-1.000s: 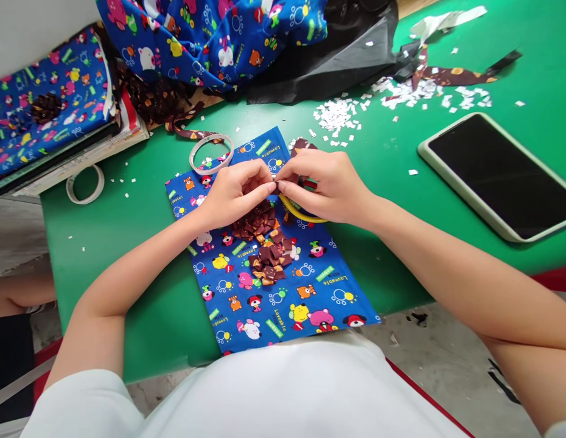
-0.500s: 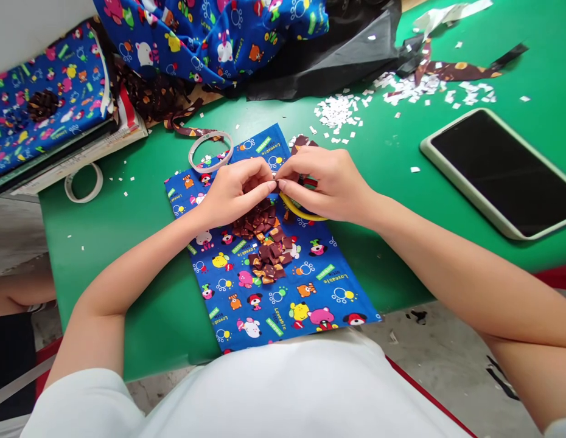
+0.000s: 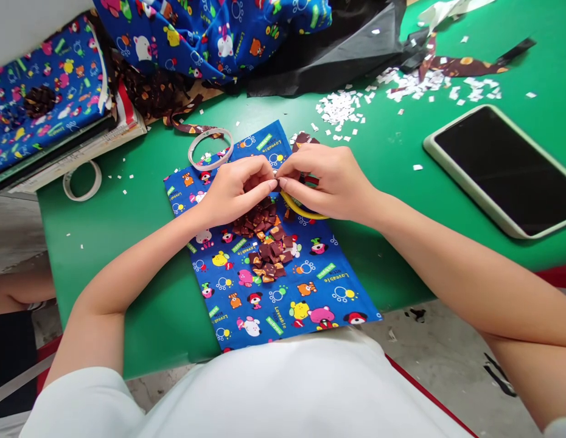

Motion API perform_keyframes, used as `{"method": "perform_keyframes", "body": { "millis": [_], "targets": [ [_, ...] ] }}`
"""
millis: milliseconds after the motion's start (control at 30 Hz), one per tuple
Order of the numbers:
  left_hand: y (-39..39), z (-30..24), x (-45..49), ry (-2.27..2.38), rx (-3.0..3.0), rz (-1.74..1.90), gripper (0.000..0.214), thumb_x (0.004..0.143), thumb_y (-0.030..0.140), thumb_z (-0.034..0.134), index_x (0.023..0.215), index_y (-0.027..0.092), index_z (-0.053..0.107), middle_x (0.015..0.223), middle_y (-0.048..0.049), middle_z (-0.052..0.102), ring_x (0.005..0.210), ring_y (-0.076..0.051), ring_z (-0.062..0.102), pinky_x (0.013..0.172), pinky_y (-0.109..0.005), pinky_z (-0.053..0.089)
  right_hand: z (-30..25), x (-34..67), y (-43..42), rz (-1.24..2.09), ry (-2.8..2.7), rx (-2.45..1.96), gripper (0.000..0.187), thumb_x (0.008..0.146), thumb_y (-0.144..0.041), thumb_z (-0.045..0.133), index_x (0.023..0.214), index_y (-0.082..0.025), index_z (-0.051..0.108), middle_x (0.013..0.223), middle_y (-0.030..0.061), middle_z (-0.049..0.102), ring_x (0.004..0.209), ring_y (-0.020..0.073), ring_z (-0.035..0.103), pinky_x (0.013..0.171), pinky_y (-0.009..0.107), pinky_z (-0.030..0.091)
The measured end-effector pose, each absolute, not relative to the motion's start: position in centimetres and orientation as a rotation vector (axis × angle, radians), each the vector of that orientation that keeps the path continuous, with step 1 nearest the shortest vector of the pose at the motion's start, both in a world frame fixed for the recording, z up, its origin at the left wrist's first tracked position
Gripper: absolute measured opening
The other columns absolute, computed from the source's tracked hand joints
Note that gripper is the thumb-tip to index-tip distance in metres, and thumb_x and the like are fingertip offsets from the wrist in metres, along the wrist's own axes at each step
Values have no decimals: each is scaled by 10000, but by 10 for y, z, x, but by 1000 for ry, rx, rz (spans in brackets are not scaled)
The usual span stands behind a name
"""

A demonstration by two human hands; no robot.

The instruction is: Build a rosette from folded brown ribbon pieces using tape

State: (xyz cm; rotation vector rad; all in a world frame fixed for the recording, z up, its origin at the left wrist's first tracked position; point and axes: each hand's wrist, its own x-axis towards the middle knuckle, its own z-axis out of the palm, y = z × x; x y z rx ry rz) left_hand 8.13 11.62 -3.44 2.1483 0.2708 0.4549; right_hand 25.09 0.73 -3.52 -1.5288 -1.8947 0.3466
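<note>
My left hand and my right hand meet fingertip to fingertip above a blue cartoon-print cloth. Both are closed in a pinch on a tiny dark brown piece, mostly hidden by the fingers. A yellow loop handle, seemingly of scissors, shows under my right hand with a bit of red and black; the rest is covered. Below the fingers lies a pile of small brown patterned squares on the cloth. A brown patterned strip rests just beyond my right hand.
A roll of tape touches the cloth's far edge, and another tape ring lies left. White paper bits are scattered behind. A phone is at right. Bunched blue fabric, black sheeting and stacked books line the back.
My hands stay nearly in place, still pinched together, with only a slight shift of the fingertips. The view has moved a little; the brown pile looks the same.
</note>
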Motion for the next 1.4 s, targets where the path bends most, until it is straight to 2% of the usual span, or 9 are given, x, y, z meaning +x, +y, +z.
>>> {"method": "perform_keyframes", "body": {
  "millis": [567, 1400],
  "targets": [
    [116, -34, 81, 272, 2235, 453, 184, 899, 296, 542, 763, 173, 544, 664, 9, 549, 646, -100, 504, 599, -232, 403, -36, 251, 7, 328, -1883, -1538, 156, 878, -240, 509, 744, -220, 587, 651, 7, 602, 678, 141, 542, 627, 292, 428],
    [116, -32, 81, 293, 2218, 410, 146, 870, 272, 507, 766, 175, 538, 679, 4, 536, 651, -102, 478, 610, -235, 386, -37, 251, 7, 342, -1878, -1552, 163, 878, -256, 493, 751, -224, 590, 645, 12, 601, 686, 154, 555, 634, 311, 433]
  ]
}}
